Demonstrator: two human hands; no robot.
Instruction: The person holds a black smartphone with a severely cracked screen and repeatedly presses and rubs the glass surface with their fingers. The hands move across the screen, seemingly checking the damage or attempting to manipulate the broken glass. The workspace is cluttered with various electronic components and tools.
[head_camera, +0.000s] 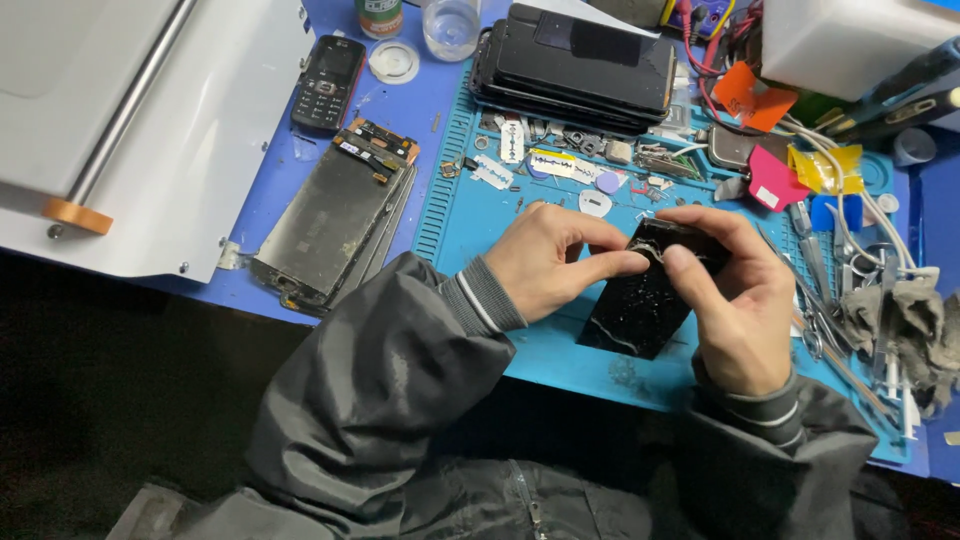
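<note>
Left hand (545, 262) fingertips pinch the upper edge of a cracked black phone screen panel (645, 300); right hand (738, 300) is closed around the same end, thumb pressed on the glass. The panel tilts over a blue work mat (470, 215). Beyond the fingers lie razor blades (512, 142), plastic picks (595, 203) and stacked phones (580, 65); tweezers (815, 265) lie right of the right hand.

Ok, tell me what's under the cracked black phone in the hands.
Under the cracked black phone lies the blue work mat. The phone's lower end rests on it. Left hand and right hand grip its upper end, hiding the mat beneath.
</note>
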